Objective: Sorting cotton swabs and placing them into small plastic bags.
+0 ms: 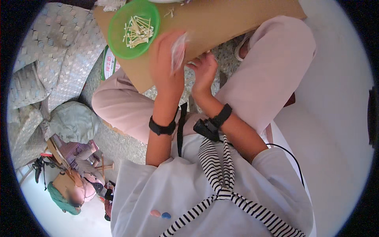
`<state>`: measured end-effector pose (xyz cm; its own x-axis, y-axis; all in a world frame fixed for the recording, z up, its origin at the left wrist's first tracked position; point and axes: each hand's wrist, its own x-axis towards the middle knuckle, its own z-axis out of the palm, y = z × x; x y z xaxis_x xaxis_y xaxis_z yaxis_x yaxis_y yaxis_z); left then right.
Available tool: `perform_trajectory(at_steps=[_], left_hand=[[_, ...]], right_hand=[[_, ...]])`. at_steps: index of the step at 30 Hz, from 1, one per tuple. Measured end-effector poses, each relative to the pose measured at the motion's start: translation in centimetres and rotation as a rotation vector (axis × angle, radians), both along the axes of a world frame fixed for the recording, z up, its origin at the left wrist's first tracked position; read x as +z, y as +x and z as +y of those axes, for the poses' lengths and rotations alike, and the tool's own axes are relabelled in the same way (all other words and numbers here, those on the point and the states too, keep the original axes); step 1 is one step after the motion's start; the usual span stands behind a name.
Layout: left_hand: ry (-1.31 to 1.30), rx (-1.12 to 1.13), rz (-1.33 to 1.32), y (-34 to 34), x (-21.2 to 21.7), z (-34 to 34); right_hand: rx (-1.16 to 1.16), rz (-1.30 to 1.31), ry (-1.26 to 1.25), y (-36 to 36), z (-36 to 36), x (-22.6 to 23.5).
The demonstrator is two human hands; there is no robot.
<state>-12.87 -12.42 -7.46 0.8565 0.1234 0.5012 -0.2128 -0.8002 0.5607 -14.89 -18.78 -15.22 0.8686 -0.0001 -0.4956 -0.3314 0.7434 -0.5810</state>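
Note:
My left hand (166, 59) is raised over the near edge of the cardboard, beside a green bowl (115, 41) of cotton swabs (139, 32). It is smeared by motion. A small clear plastic bag (179, 53) lies along its thumb side and looks gripped by it; what is in the bag cannot be made out. Close by on the right, my right hand (204, 73) has its fingers curled in toward the bag, apart from it. A small pale spot shows at its fingertips, too small to name.
The brown cardboard surface (221, 23) lies across in front of my knees. Small pale bits (169, 13) lie on it near a white rim at the far edge. Patterned fabric (59, 43) hangs at the left. Another person (85, 183) sits at the lower left.

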Motion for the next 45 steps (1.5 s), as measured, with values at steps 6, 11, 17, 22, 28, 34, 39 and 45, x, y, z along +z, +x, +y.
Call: perform_trajectory(at_steps=[6,11,17,22,28,34,39,45], left_hand=[[-0.242,0.062,0.113,-0.4,4.0,1.1],[-0.615,0.155,0.190,0.0,5.2,3.0],[-0.979,-0.177,0.282,2.1,6.6,2.4],[-0.521,-0.404,0.116,6.6,7.5,5.7],[-0.364,-0.363,0.134,11.3,8.9,9.5],[-0.383,-0.336,0.241,12.1,6.2,9.8],[-0.394,-0.370,0.359,10.9,4.5,10.4],[-0.357,-0.588,0.562,10.3,6.5,12.5]], right_hand=[[-0.137,0.262,-0.050,-1.6,-4.3,1.3],[0.348,-0.647,-0.593,0.9,-8.1,6.8],[0.671,-0.644,-0.301,7.0,-5.4,10.9],[0.833,-0.886,-0.492,13.1,-4.3,9.0],[0.866,-0.992,-0.676,19.8,-4.5,11.1],[0.707,-1.231,-1.349,25.7,-5.0,8.9],[0.735,-1.470,-1.600,24.6,-4.7,7.4],[0.728,-1.312,-1.780,24.1,-4.4,8.1]])
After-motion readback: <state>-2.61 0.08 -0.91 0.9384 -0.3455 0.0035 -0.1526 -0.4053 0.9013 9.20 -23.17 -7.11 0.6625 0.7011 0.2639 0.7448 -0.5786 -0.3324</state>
